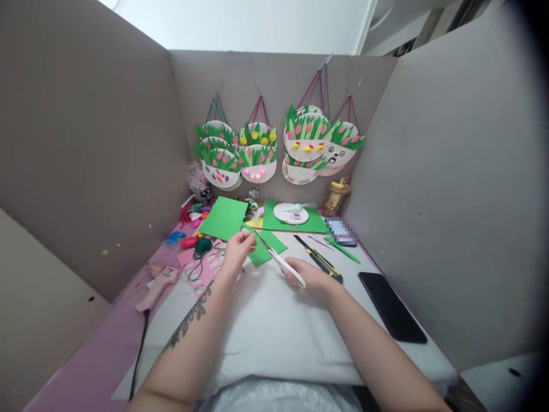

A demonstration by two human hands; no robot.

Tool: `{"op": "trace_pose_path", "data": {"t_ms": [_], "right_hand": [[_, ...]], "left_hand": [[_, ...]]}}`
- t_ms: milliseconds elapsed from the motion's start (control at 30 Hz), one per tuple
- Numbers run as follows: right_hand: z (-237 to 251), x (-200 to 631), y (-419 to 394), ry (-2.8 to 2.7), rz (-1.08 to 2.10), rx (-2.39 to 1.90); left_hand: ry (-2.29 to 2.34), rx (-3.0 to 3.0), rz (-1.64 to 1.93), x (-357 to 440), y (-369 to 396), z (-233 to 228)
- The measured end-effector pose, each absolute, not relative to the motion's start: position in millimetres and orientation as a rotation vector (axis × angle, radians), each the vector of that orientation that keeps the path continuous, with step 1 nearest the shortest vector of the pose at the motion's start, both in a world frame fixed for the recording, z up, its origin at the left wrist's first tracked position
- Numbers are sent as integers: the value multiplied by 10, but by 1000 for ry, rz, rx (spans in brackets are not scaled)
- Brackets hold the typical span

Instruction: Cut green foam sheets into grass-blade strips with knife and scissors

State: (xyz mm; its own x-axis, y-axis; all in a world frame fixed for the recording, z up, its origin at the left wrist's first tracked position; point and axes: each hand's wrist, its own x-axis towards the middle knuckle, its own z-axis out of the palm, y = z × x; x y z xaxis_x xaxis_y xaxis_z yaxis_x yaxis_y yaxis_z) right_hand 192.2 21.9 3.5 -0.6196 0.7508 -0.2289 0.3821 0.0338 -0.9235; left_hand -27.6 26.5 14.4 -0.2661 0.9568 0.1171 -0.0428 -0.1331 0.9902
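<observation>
A: From the head camera, what are your hands doing?

B: Your left hand (238, 252) pinches the near edge of a small green paper piece (268, 247), its grip grasping that sheet at the table's centre. Your right hand (311, 276) has its grip clenched around the white handles of the scissors (281, 262), whose blades point toward eleven o'clock and meet the green piece.

A: And around you?

B: A yellow-and-black utility knife (319, 260) lies just beside your right hand at two o'clock. A black phone (392, 306) rests at three o'clock. A pink glue gun (156, 286) sits at nine o'clock. A larger green sheet (223, 218) lies at eleven o'clock, and paper-plate flower baskets (257, 154) hang on the back wall (180, 91) at twelve.
</observation>
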Motion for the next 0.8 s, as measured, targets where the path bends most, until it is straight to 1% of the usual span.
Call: {"op": "trace_pose_path", "data": {"t_ms": [400,800], "right_hand": [[-83,1935,270,-1956,1675,-1081],[-68,1928,263,-1876,1725,-1078]], "left_hand": [[1300,1248,1459,-258,269,119],[1279,1237,1464,-234,231,194]]}}
